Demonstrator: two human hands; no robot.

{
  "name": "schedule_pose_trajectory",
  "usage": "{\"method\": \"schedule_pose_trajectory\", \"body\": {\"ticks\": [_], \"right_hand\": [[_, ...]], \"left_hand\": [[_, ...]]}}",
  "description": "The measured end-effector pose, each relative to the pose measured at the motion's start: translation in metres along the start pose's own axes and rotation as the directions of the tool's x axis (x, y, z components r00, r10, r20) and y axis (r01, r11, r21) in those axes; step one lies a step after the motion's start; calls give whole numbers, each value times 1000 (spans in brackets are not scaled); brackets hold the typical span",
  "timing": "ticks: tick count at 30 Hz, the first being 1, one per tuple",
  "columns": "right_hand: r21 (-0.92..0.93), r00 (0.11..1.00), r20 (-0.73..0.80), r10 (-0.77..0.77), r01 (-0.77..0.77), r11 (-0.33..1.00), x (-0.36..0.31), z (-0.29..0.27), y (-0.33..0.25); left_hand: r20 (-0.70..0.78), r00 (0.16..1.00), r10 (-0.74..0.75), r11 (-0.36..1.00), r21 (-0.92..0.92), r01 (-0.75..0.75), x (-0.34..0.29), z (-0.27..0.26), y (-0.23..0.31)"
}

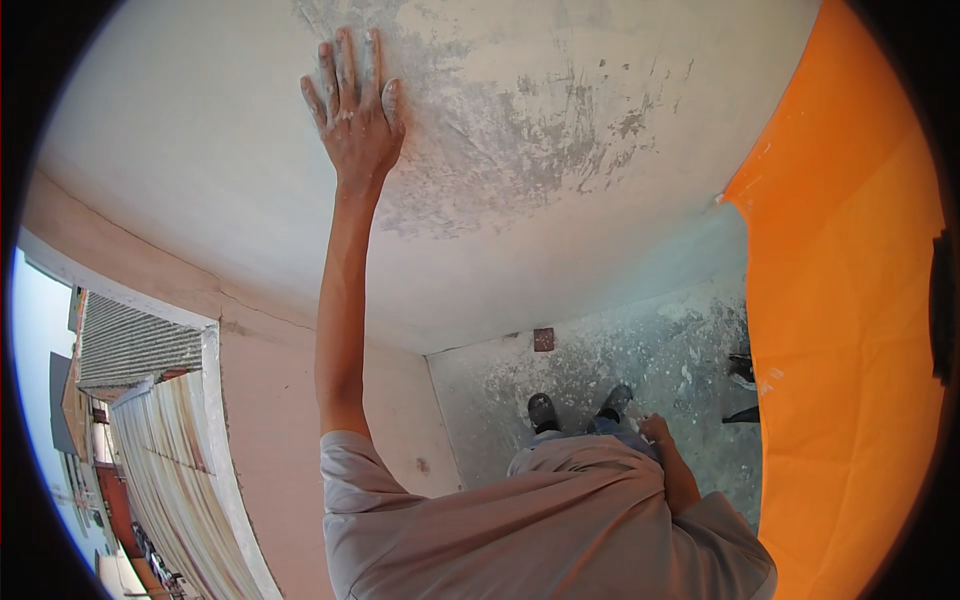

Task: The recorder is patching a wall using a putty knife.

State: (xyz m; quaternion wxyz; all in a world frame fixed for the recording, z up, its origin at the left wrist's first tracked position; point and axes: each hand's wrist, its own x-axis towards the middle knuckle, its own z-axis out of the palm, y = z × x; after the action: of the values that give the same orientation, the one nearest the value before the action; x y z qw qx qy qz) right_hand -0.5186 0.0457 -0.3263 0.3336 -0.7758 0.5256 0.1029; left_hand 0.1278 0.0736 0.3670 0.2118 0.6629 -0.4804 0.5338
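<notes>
Hands apart: left hand (358, 125) splayed flat at left edge of grey patch (530, 125), nearer; right hand (655, 429) well below it, curled, contents unclear. Patch runs mostly sideways.

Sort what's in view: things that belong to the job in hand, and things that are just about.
Likely the job:
- left hand, spread flat on the wall
- grey patch, beside that hand

Apparently just about:
- orange sheet, hanging at the right
- reddish square, on the floor
- dark objects by the sheet, too unclear to name
</notes>
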Motion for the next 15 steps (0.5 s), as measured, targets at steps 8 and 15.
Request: {"method": "schedule_pose_trajectory", "body": {"ticks": [8,15], "right_hand": [[132,976,192,99,-125,983,5,-13,-10],[110,946,302,117,-157,982,8,-9,9]], "left_hand": [[125,930,-345,913,276,301,150,-87,30],[-466,878,107,993,4,-119,172,-49,28]]}}
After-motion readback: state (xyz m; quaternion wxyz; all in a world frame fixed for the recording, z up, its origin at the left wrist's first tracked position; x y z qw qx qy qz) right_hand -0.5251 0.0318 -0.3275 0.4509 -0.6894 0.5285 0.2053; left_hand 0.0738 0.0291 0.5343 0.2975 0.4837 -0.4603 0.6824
